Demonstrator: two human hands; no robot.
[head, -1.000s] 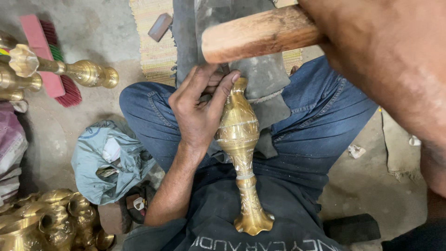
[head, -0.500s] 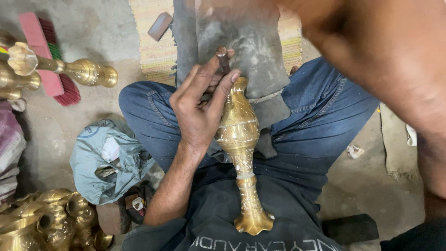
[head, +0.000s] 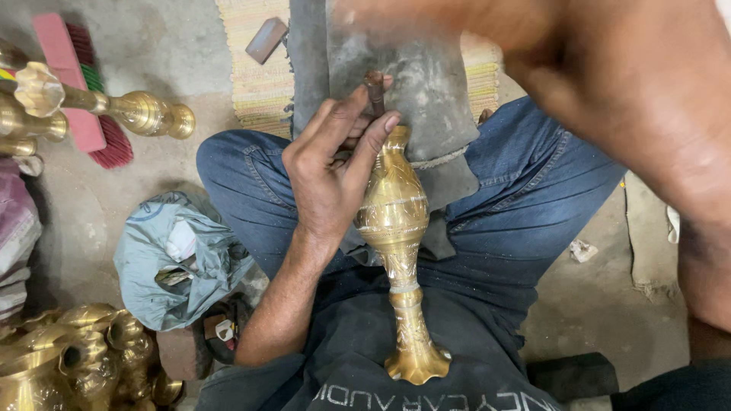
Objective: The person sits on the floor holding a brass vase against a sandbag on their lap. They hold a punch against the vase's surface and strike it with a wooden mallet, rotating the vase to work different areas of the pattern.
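Engraving step: left hand (head: 331, 179) clamps chisel (head: 375, 85) against brass vase (head: 397, 228); right hand's grip cannot be told; next strike needs a steady tip.

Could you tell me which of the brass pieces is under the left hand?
The engraved brass vase lying across the lap; the other brass pieces sit on the floor, untouched.

The person wears blue jeans (head: 525, 205) with seams and a pocket showing. A dark apron or shirt (head: 426, 365) with pale letters covers the lap. Both arms are bare, no sleeves. The left hand (head: 327, 175) wears no glove or ring.
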